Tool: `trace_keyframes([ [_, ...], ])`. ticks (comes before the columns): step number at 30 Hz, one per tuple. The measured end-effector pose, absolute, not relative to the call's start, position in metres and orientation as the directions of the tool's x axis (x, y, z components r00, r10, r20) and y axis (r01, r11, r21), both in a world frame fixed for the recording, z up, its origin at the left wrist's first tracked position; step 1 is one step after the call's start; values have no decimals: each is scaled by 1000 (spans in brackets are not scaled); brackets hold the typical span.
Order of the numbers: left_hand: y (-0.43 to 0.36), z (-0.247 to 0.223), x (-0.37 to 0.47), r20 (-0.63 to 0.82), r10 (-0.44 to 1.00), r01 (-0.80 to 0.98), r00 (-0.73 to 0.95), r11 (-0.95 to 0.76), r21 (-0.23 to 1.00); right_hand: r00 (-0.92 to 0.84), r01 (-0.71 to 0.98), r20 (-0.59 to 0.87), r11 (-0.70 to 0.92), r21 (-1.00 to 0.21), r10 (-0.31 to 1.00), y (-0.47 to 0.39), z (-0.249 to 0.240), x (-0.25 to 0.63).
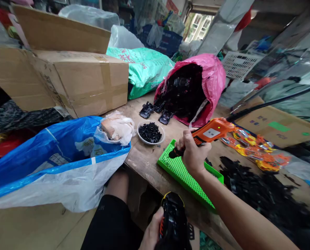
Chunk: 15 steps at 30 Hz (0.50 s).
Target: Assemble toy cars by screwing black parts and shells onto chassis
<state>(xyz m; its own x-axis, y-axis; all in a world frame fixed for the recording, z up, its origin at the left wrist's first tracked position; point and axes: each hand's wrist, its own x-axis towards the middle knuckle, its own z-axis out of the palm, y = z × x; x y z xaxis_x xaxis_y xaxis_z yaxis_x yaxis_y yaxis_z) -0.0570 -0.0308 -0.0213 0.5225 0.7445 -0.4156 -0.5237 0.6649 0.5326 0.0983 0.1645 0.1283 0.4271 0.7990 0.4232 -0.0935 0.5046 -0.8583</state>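
My left hand (152,229) is closed around a black toy car (173,218) with yellow and orange trim, held low near my lap below the table edge. My right hand (195,154) grips an orange and black electric screwdriver (212,129), a cable running off its far end. The black nose of the tool hangs above a green perforated tray (167,161) at the table's front. Small dark pieces, too small to name, lie in the tray's right part, partly hidden by my forearm. Behind it stands a clear bowl (162,139) of small black plastic parts (150,132).
A pink sack (216,74) spills black chassis-like parts (166,117). To the right lie a heap of black parts (264,194) and orange-yellow pieces (259,147). A blue-white sack (74,180) gapes at left, near a cardboard box (92,81) and a green sack (151,67).
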Motion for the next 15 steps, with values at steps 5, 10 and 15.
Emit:
trace_keyframes([
  [5, -31, -28, -53, -410, 734, -491, 541, 672, 555, 420, -82, 422, 497, -864, 803, 169, 124, 99],
  [10, -24, -33, -48, -393, 720, -459, 573, 678, 574, 421, -90, 415, 492, -866, 807, 172, 121, 98],
  [15, -33, -35, -54, -411, 689, -438, 597, 709, 554, 396, -106, 428, 503, -858, 812, 173, 119, 96],
])
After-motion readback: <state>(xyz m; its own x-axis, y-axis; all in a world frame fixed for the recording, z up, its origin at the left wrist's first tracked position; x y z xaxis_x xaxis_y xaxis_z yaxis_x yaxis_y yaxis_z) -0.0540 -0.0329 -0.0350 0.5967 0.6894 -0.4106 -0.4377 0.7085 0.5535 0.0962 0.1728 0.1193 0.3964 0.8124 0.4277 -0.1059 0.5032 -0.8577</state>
